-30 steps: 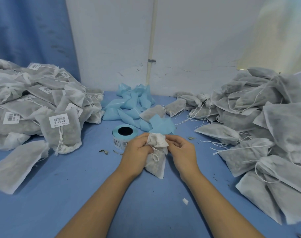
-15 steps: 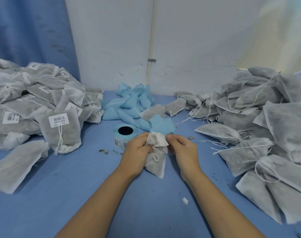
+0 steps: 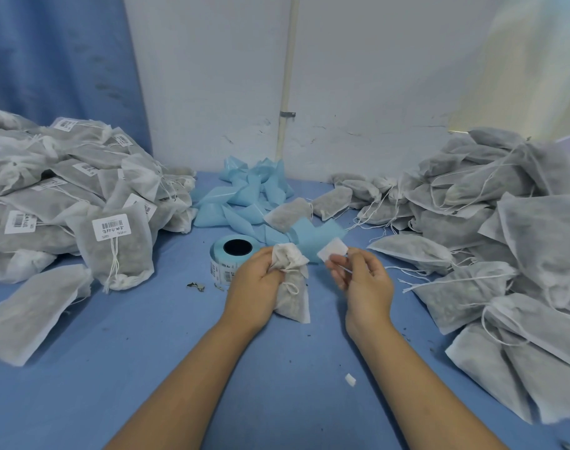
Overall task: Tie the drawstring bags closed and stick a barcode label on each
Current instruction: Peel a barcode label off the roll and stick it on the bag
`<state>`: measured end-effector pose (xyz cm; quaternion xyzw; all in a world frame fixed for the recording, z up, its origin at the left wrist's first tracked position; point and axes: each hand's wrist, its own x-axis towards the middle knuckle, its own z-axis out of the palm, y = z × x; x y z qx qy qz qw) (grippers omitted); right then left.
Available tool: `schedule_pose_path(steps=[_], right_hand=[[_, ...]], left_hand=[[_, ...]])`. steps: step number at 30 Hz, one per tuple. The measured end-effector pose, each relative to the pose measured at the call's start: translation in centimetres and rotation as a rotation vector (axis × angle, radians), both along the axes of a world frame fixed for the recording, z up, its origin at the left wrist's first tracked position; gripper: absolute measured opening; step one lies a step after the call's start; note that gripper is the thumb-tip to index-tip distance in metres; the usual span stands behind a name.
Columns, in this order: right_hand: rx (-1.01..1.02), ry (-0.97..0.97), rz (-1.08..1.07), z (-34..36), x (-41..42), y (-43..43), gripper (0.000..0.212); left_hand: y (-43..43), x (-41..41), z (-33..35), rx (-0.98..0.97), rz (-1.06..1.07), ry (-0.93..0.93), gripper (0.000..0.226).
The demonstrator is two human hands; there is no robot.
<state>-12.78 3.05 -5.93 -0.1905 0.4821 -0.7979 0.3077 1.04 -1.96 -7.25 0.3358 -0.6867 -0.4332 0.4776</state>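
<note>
Head cam: L hand (image 3: pixel 257 282) grips tied drawstring bag (image 3: pixel 293 302) at neck; R hand (image 3: pixel 365 282) pinches barcode label (image 3: pixel 332 250) beside bag. Labelling step, I'd say; next: press it onto bag.

Barcode labels (image 3: pixel 110 226) on the left bags (image 3: pixel 124 258) carry print too small to read.

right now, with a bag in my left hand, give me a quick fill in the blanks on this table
1. The left hand grips a drawstring bag by its neck while the right hand pinches a white ____.
2. The barcoded bags are piled on the person's ____ side.
3. The crumpled backing strips near the wall are light ____.
Missing words: label; left; blue.
</note>
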Motion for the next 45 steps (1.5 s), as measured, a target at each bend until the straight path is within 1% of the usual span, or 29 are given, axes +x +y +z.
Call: schedule_pose_path(steps=[2,4,7,9,13,15,19,21,23,26,29,32,34,36,40,45], right_hand=[[-0.019,-0.031,0.068,0.0,0.2,0.0,0.011],[-0.025,-0.023,0.104,0.0,0.3,0.0,0.012],[-0.018,0.052,0.126,-0.1,0.4,-0.1,0.011],[-0.012,0.142,0.151,-0.4,0.5,-0.1,0.008],[-0.05,0.322,0.224,-0.5,0.6,0.1,0.035],[-0.067,0.361,0.263,-0.3,0.8,0.3,0.04],[-0.102,0.348,0.338,-0.2,1.4,0.4,0.049],[-0.074,0.359,0.327,-0.1,1.8,0.5,0.046],[-0.022,0.315,0.283,-0.1,2.1,0.5,0.037],[0.046,0.11,0.23,0.2,2.5,0.3,0.024],[0.069,-0.153,0.257,0.9,2.8,0.4,0.015],[0.098,-0.303,0.337,1.4,3.4,0.6,0.009],[0.119,-0.358,0.425,1.5,4.1,0.8,0.003],[0.128,-0.396,0.487,1.5,4.7,0.9,0.007],[0.146,-0.431,0.534,1.5,5.4,1.1,0.007],[0.159,-0.434,0.559,1.5,5.5,1.3,0.007]], left_hand=[[0.0,-0.1,-0.1,-0.016,0.021,-0.029,0.036],[0.0,-0.1,0.0,-0.008,0.026,-0.027,0.036],[0.1,0.0,0.2,0.01,0.029,-0.001,0.035],[0.2,0.1,0.5,0.016,0.03,0.022,0.036],[0.2,0.1,0.7,0.017,0.02,0.047,0.042],[0.3,0.2,0.7,0.018,0.02,0.06,0.038],[-0.2,0.2,0.4,0.055,0.067,0.039,0.021],[-0.2,0.2,0.4,0.059,0.082,0.056,0.019],[0.0,0.2,0.6,0.044,0.105,0.109,0.022],[0.1,-0.1,1.1,0.064,0.195,0.224,0.017],[0.4,-0.6,1.6,0.044,0.27,0.291,0.033],[0.9,-1.1,2.1,-0.007,0.348,0.35,0.044],[0.9,-1.2,2.4,-0.026,0.381,0.366,0.044],[0.9,-1.2,2.4,-0.024,0.393,0.371,0.038],[1.1,-1.4,2.6,-0.008,0.401,0.396,0.027],[1.6,-1.3,2.8,-0.025,0.377,0.379,0.029]])
